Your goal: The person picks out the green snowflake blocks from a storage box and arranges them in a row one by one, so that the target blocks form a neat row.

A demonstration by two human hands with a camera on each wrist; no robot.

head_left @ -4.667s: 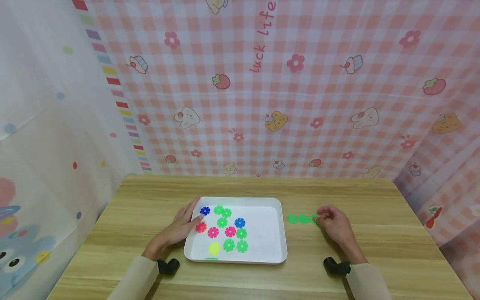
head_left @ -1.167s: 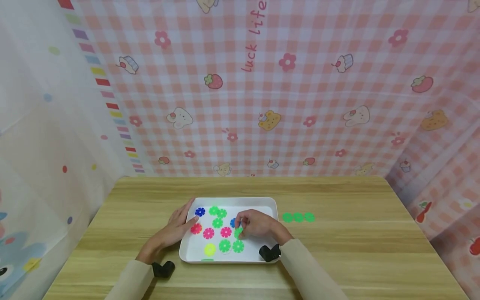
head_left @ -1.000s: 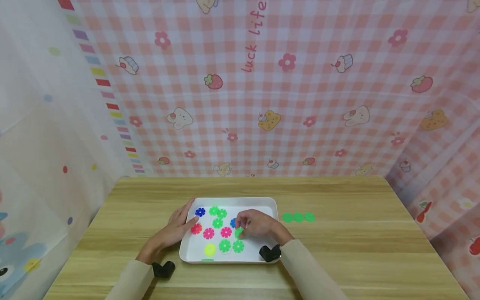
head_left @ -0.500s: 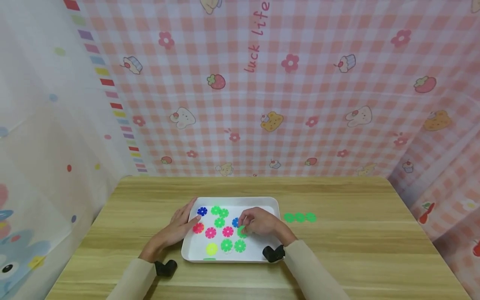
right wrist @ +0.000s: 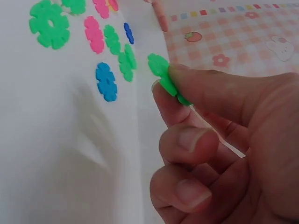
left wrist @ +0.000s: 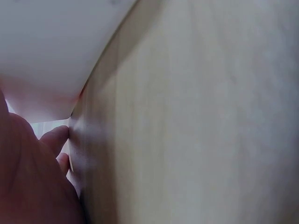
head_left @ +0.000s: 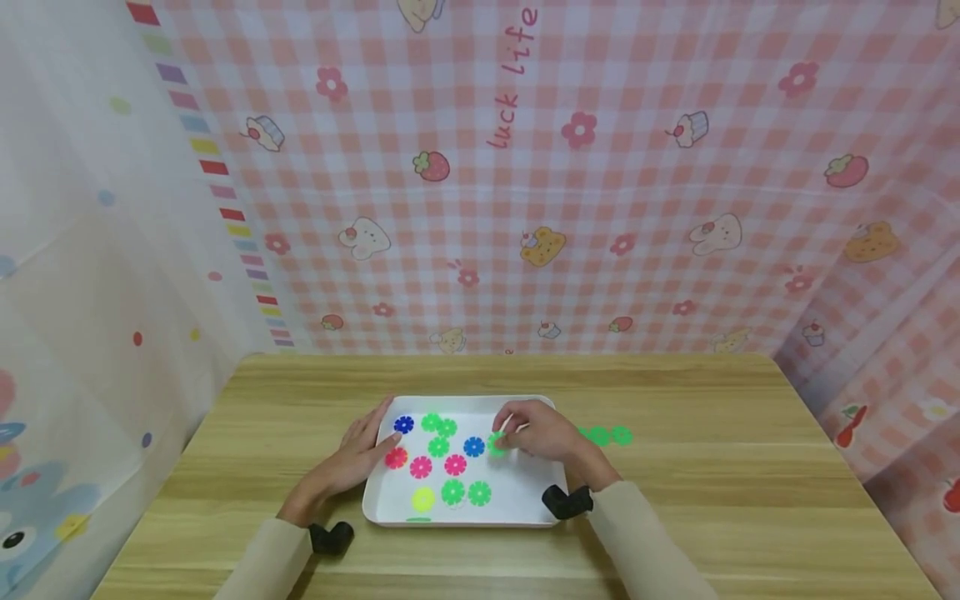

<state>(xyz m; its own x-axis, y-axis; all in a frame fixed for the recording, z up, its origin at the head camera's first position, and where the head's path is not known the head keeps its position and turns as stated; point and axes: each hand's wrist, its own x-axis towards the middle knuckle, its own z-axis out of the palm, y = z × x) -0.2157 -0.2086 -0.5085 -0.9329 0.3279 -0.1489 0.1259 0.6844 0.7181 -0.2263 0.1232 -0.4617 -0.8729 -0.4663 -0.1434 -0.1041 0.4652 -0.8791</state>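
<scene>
Now two hands work at a white tray [head_left: 534, 510] of flower-shaped discs on a wooden table [head_left: 750, 500].

From the left: the left hand [head_left: 360, 457] lies flat at the tray's left rim, fingers straight and relaxed, fingertips on the edge beside a red disc [head_left: 396, 457]; its forearm slants in from the lower left. Inside the tray lie a dark blue disc [head_left: 404, 425], pink, green, yellow and blue ones, none under a hand. Over the tray's right half the right hand [head_left: 542, 432] hovers, wrist raised, thumb and forefinger pinching a green disc [right wrist: 163, 74] on edge, other fingers curled. Just right of the tray, a row of green discs [head_left: 609, 436] lies on the table, partly hidden by that hand.
</scene>
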